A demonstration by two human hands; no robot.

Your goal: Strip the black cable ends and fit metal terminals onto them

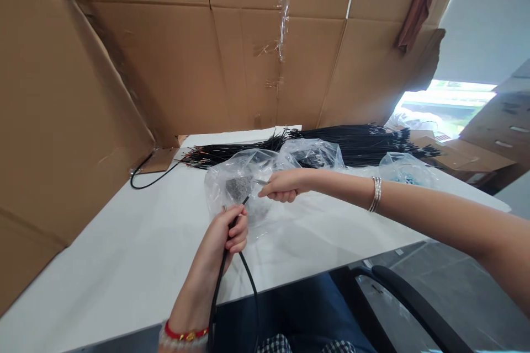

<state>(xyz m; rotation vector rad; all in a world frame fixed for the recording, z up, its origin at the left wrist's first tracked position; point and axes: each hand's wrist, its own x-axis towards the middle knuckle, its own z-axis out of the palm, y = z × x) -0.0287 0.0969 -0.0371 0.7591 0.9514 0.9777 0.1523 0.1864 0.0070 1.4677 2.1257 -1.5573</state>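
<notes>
A: What does the left hand hold?
B: Its grip is closed around a thin black cable above the white desk, steadying its end.
A: And the right hand?
B: Pinching a small metal piece beside the clear plastic bag.

bare white table left and near, cardboard wall behind, plastic bags and cable pile mid-table

2 hands show: the left hand at lower centre and the right hand just above it. 3 clear plastic bags lie across the middle. 1 heap of black cables sits at upper centre right, its strands too many to count. 1 loose cable lies at centre left. 2 wrists wear bracelets.
</notes>
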